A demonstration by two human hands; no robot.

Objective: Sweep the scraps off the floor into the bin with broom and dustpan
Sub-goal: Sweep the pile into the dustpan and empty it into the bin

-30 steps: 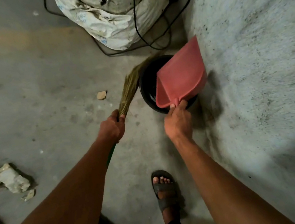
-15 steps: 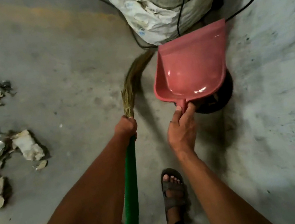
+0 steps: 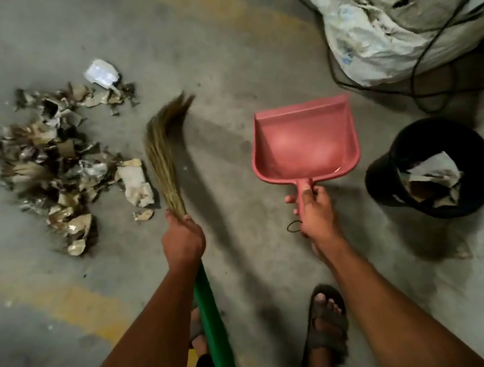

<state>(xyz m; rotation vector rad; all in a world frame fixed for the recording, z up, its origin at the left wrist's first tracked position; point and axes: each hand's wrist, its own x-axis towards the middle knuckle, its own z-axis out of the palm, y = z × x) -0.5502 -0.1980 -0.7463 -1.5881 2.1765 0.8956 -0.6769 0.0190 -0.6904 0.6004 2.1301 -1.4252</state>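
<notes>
My left hand [image 3: 182, 241] grips a broom [image 3: 166, 160] where its green handle meets the straw bristles; the bristles point away from me, just right of a heap of paper and cardboard scraps [image 3: 56, 169] on the concrete floor. My right hand [image 3: 314, 212] holds the handle of a pink dustpan [image 3: 303, 137], which looks empty and is held level above the floor. A black round bin [image 3: 393, 177] stands to the right of the dustpan with crumpled paper inside.
A large white sack [image 3: 390, 8] sits at the top right with black cables [image 3: 419, 67] looped around it and across the floor. Faded yellow lines [image 3: 72, 307] cross the floor. My sandalled feet [image 3: 325, 326] are near the bottom edge.
The dustpan has left the bin, swung level and moved left of it. The view has turned left, so the scrap heap is now in full sight beside the broom.
</notes>
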